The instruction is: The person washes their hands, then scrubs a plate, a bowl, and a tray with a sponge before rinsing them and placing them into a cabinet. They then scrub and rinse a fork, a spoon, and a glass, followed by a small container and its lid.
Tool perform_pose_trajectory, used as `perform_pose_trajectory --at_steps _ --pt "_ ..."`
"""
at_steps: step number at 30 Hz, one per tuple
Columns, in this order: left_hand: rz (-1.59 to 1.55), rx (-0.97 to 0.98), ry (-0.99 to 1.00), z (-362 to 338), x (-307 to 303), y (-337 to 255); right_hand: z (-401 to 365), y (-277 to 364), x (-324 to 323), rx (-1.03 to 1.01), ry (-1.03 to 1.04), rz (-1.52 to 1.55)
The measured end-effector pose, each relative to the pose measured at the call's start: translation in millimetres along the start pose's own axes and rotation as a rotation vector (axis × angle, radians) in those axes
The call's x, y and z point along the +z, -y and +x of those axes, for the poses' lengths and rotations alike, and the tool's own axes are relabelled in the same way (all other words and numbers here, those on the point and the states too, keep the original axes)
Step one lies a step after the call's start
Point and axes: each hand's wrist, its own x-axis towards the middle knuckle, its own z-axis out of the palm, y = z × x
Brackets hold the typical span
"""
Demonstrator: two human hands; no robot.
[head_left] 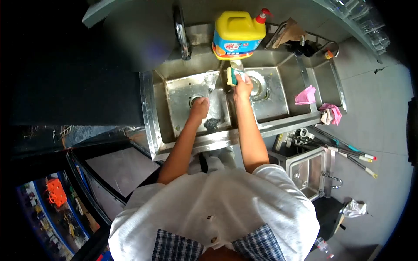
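Note:
Over the left basin, my left hand [200,108] is closed round the lower end of a shiny thin-handled utensil [211,80]. Its broad, pale head points away from me, and glare hides its exact kind. My right hand [244,88] grips a yellow-and-green sponge [230,77] above the divider between the basins. White foam shows by those fingers. The sponge and utensil are apart. A dark scouring pad [212,124] lies on the left basin floor. Beyond my right hand, a yellow detergent jug [239,32] with a red pump stands at the sink's back.
A metal faucet [182,37] rises behind the left basin of the steel sink [197,146]. Pink cloths [306,95] hang over the right side. A round pale item [257,85] sits in the middle basin. Long poles [348,150] lie beside a smaller sink [307,172].

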Motion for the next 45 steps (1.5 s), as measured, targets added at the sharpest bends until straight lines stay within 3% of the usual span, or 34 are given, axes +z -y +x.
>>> perform_pose_trajectory --at_steps 2,4,6,8,10,12,15,18,21,22,24,25,26,30,34,36,39,42,45 --pt "-0.193 -0.033 0.012 1.2 2.5 1.1 -23.3 -15.0 -18.3 0.311 0.037 -0.016" --pt "-0.222 -0.1 0.002 -1.5 4.9 -9.2 -45.2 -27.1 -21.1 0.57 0.114 0.201" --pt "-0.15 -0.05 0.02 1.4 2.1 -3.6 -59.5 -46.2 -19.5 0.629 0.078 0.281" --pt "0.023 0.025 -0.034 -5.2 11.5 -14.9 -75.1 -40.4 -6.2 0.543 0.206 0.149" --pt "0.012 0.081 -0.028 -10.2 19.1 -21.1 -82.5 -47.2 8.4 0.287 0.158 -0.037" --pt "0.057 0.051 -0.05 -13.6 20.5 -24.0 -77.6 -46.4 13.0 0.269 0.073 -0.162" --pt "0.171 0.059 -0.074 -11.1 16.2 -20.3 -62.6 -46.9 14.6 0.308 0.163 -0.141" --pt "0.238 0.129 -0.146 -3.9 15.2 -9.1 -64.9 -18.4 40.5 0.212 0.178 -0.173" --pt "0.145 0.16 -0.158 -6.5 15.6 -13.5 -15.6 -46.3 27.7 -0.253 0.251 -0.585" --pt "0.003 0.089 -0.075 -11.7 13.9 -14.7 -6.1 -36.9 29.3 -0.382 0.275 -0.718" --pt "-0.282 -0.043 0.085 -25.0 9.0 -19.2 10.0 -0.9 35.7 0.02 0.243 -0.084" --pt "-0.405 -0.059 0.141 -32.7 10.4 -22.4 25.0 7.7 29.9 0.149 0.231 0.08" --pt "-0.458 -0.064 0.144 -34.8 10.7 -22.8 28.9 20.0 21.1 0.204 0.32 0.041" --pt "-0.645 -0.103 0.256 -34.9 18.6 -31.7 1.1 25.6 -5.2 0.393 0.336 -0.131" --pt "-0.874 -0.24 0.387 -33.0 28.8 -44.5 -16.1 14.1 -18.5 0.588 0.462 0.21" --pt "-0.825 -0.312 0.39 -33.8 37.8 -50.5 -26.5 9.5 -14.9 0.548 0.432 0.046" --pt "-0.848 -0.437 0.565 -23.3 48.1 -42.3 -45.7 24.3 4.6 0.606 0.496 0.198" --pt "-0.889 -0.395 0.624 -21.5 51.8 -39.1 -42.1 24.4 6.6 0.617 0.536 0.138" --pt "-0.884 -0.454 0.666 -25.2 52.9 -35.8 -34.6 22.8 14.9 0.43 0.359 -0.074"
